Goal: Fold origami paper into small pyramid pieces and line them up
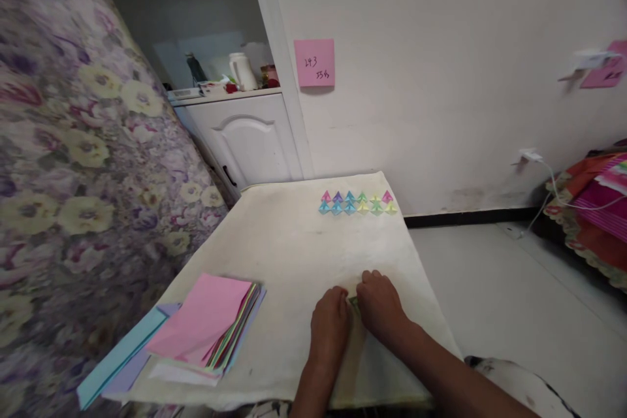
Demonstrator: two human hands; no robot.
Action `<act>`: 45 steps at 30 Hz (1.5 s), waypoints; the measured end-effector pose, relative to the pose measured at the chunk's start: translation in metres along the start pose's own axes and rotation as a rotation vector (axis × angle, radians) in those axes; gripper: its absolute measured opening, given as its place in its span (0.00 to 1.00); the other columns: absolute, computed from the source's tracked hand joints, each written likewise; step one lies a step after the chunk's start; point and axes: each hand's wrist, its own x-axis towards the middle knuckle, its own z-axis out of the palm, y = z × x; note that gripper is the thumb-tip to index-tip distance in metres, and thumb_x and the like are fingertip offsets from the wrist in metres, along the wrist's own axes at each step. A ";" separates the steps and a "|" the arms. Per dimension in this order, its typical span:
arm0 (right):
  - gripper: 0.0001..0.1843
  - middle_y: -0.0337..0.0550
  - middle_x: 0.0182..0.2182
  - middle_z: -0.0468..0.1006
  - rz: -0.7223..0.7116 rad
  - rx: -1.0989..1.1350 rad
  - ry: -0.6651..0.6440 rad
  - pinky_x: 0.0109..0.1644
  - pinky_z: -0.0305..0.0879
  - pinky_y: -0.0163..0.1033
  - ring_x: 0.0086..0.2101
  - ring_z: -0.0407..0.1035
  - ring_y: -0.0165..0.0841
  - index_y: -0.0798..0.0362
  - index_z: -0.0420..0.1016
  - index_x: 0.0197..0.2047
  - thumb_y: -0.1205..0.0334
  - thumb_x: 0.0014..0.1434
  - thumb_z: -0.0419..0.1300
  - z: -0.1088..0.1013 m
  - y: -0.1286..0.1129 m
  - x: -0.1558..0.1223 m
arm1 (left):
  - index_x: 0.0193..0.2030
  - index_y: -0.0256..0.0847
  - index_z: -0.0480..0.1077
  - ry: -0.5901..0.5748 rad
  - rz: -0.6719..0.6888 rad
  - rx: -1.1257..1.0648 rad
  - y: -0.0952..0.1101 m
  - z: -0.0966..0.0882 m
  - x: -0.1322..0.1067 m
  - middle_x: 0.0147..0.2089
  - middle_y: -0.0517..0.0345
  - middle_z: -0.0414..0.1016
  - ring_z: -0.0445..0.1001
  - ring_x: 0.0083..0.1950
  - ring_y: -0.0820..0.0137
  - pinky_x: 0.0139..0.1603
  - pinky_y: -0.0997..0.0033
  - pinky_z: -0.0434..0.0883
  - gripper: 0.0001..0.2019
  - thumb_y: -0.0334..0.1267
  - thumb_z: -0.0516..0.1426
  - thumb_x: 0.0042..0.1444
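Both my hands rest close together on the cream-covered table [274,235], near its front right. My left hand [330,330] and my right hand [379,304] have their fingers curled down onto a small piece of pale green paper [353,301], which shows only as a sliver between them. A stack of coloured paper sheets [206,330], pink on top, lies to the left of my hands. Two rows of small folded paper shapes [356,203] in pink, blue, green and yellow stand at the table's far edge.
A flowered fabric surface [73,176] rises along the left side. A white cabinet [245,137] stands behind it. A pink note [314,63] is stuck to the wall. Grey floor [490,287] lies to the right, with colourful bedding [597,209] at the far right.
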 end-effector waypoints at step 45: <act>0.05 0.41 0.31 0.67 -0.261 0.505 0.287 0.39 0.54 0.40 0.35 0.60 0.35 0.52 0.68 0.30 0.71 0.50 0.57 -0.046 -0.018 -0.031 | 0.43 0.29 0.72 -0.105 -0.361 -2.045 0.025 0.004 -0.019 0.46 0.41 0.75 0.71 0.52 0.59 0.54 0.64 0.65 0.18 0.45 0.53 0.56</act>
